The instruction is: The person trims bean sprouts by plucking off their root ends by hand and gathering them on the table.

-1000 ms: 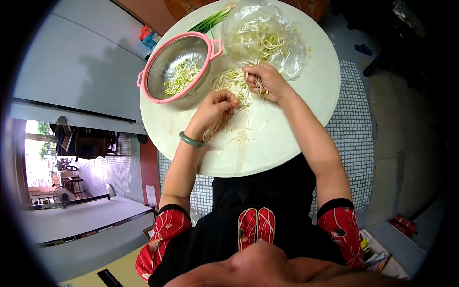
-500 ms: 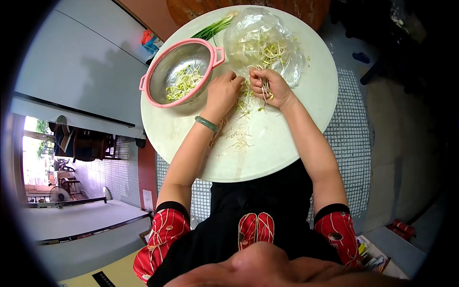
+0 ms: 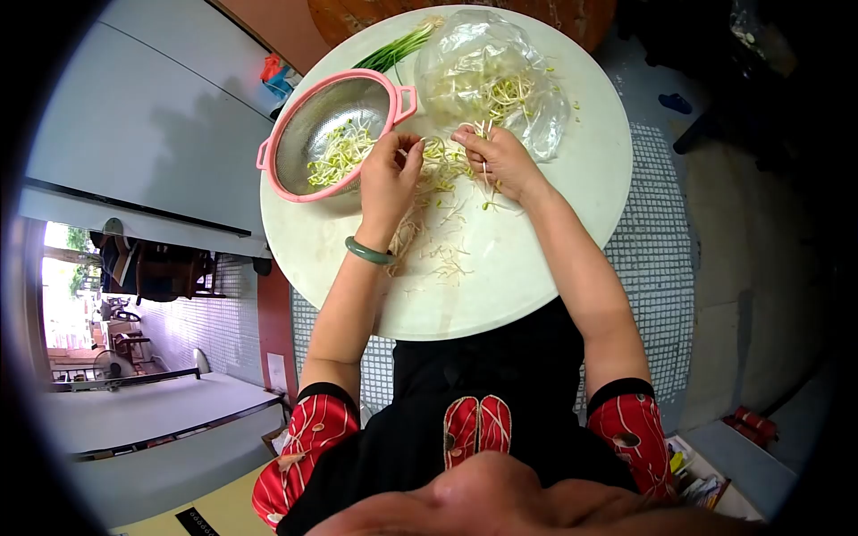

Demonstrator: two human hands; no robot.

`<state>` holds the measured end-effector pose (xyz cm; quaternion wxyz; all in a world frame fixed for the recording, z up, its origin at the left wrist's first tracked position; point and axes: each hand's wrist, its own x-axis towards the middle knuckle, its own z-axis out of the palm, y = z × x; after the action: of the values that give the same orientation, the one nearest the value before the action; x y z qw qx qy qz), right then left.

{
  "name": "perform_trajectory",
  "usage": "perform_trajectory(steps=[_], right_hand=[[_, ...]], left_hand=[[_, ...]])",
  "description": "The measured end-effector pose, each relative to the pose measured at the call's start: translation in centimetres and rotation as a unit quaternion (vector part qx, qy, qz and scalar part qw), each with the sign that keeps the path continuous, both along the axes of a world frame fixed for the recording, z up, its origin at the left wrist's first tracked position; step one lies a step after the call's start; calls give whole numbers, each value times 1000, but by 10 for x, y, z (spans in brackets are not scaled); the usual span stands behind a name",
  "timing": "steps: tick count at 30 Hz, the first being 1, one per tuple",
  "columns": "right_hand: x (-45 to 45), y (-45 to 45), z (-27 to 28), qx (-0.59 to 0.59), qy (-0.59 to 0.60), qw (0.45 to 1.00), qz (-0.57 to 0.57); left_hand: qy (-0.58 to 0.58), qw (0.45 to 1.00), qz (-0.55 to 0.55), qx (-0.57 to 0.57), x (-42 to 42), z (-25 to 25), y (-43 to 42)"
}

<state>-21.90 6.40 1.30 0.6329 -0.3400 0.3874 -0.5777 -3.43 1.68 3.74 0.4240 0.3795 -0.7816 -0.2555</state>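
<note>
My right hand [image 3: 502,163] is closed around a small bunch of bean sprouts [image 3: 485,192], whose stems stick out past the fingers. Close to the rim of a pink-edged metal colander [image 3: 304,125], my left hand [image 3: 391,174] has its fingertips pinched together; what they hold, if anything, is too small to make out. Inside the colander lies a heap of sprouts [image 3: 338,159]. Between my hands more sprouts are piled on the table, with thin root scraps [image 3: 445,261] scattered nearer to me. A clear plastic bag [image 3: 474,49] with sprouts in it lies beyond my right hand.
The round white table [image 3: 509,277] carries all of this. A bundle of spring onions [image 3: 393,52] lies at its far edge, behind the colander. A wooden surface [image 3: 536,16] stands beyond the table, and a blue slipper [image 3: 675,104] is on the floor at the right.
My left hand has moved left, away from the sprout pile and over to the colander's edge. The right hand has shifted slightly, still holding its sprouts.
</note>
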Motion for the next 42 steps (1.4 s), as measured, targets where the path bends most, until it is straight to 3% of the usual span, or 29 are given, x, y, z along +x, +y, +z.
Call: perform_trajectory(steps=[7,10,13,16,19,20,23,28,31,34,37,40,42], right_hand=[[10,11,12,-37,166,985,-12],[9,7,4,-49,149,988,-2],[4,3,0,-22,0,997,69],[-8,5,6,-14,-108,993,44],[-14,3,5,-19,-147,988,28],[-14,4,6,-22,-144,989,32],[-12,4,4,-27,-135,989,50],[-13,3,2,-33,-155,985,72],[-13,2,0,-40,-176,982,59],[-18,1,-2,-40,-200,978,43],[-23,-2,-4,-50,-214,975,39],[-25,-4,-4,-63,-254,964,46],[-24,-4,-3,-65,-268,960,49]], left_hand=[[67,994,-47,70,2,-12,-4],[87,991,-45,92,1,-13,-3],[175,960,-50,213,4,-10,-5],[165,937,-99,292,13,-3,0],[-139,931,-216,261,27,5,11],[-209,929,-203,230,25,12,21],[-238,960,-149,-14,18,5,21],[-121,978,-158,62,-12,0,24],[-123,976,-158,87,-18,-3,24],[-175,971,-157,42,-20,-10,21],[-191,962,-156,-121,-24,-20,18],[-225,952,-151,-145,-26,-20,18],[-177,972,-128,-90,-25,-19,17]])
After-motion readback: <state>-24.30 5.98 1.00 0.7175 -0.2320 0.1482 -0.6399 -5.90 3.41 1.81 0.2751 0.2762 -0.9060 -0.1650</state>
